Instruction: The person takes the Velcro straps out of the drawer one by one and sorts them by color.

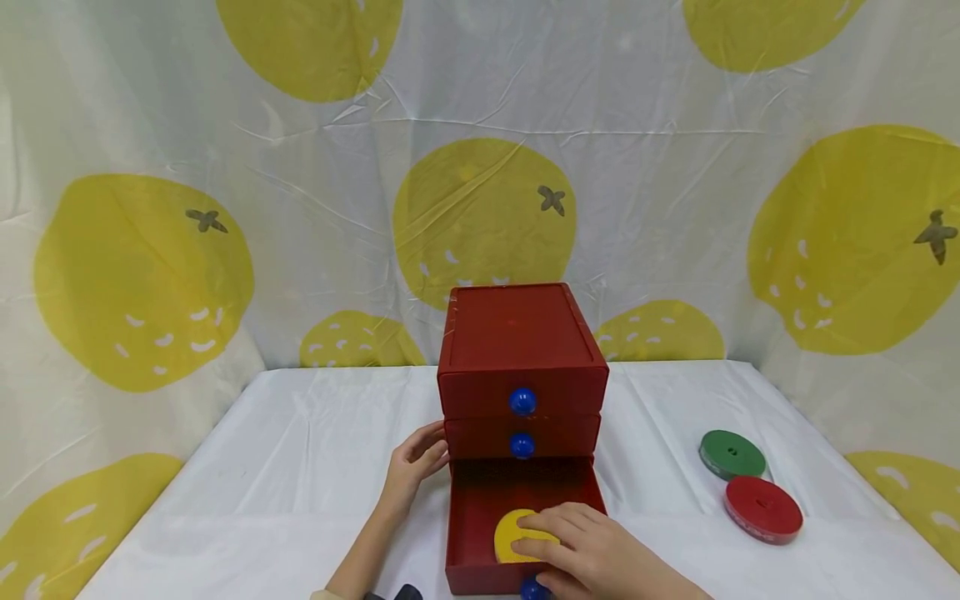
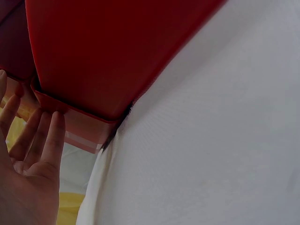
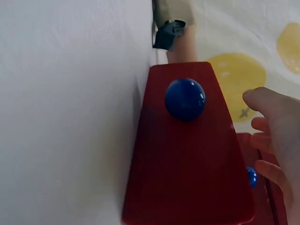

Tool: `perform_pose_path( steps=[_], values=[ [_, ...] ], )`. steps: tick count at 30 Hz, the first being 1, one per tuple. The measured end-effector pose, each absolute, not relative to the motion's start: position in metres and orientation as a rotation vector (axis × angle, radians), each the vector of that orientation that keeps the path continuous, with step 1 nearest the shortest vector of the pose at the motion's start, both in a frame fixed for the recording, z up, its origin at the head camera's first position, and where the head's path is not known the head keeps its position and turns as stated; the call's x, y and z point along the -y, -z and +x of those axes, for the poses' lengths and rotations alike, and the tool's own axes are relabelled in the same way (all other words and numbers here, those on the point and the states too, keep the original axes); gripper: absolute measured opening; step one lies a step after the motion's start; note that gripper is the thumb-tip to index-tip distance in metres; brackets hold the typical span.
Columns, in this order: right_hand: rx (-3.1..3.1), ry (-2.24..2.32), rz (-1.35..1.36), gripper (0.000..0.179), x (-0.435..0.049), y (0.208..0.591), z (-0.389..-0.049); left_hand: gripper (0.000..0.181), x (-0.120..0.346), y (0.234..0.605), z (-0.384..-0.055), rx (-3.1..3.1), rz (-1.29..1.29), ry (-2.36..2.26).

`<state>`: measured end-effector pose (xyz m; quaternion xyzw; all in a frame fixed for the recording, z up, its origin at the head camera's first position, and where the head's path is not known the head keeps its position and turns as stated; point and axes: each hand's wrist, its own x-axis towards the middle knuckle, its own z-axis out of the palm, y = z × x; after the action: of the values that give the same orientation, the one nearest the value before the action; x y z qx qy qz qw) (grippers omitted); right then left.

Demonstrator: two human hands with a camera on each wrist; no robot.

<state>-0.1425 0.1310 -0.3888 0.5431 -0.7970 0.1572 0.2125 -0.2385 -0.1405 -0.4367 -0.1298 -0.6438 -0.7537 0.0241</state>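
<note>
A red drawer cabinet (image 1: 522, 329) with blue round knobs stands mid-table; its bottom drawer (image 1: 471, 533) is pulled out. In that drawer lies a yellow round disc (image 1: 508, 533), partly covered by my right hand (image 1: 581, 546). The right fingers extend over the disc, and the thumb is near the drawer's blue knob (image 1: 534, 588). In the right wrist view, the thumb and fingers are spread apart above the drawer front (image 3: 187, 164). My left hand (image 1: 415, 458) rests at the cabinet's left side, its fingertips (image 2: 57, 119) against the red casing with the fingers nearly straight.
To the right on the white-covered table (image 1: 300, 467) lie a green flat roll (image 1: 732, 455) and a red flat roll (image 1: 763, 509), edge to edge. Behind the cabinet hangs a white curtain (image 1: 322, 250) printed with yellow fruit. Two more drawers above have knobs.
</note>
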Motion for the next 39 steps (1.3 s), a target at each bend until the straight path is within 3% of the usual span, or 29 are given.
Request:
perform_pose_path(
  steps=[10, 25, 39],
  values=[
    [2.435, -0.268, 1.341, 0.048, -0.13, 0.381, -0.161, 0.036, 0.141, 0.439, -0.24, 2.001, -0.416, 2.313],
    [2.649, -0.386, 1.494, 0.04, -0.126, 0.393, -0.187, 0.036, 0.141, 0.439, -0.239, 2.01, -0.423, 2.298],
    [2.765, -0.291, 1.566, 0.036, -0.122, 0.399, -0.19, 0.035, 0.141, 0.439, -0.239, 2.002, -0.381, 2.319]
  ],
)
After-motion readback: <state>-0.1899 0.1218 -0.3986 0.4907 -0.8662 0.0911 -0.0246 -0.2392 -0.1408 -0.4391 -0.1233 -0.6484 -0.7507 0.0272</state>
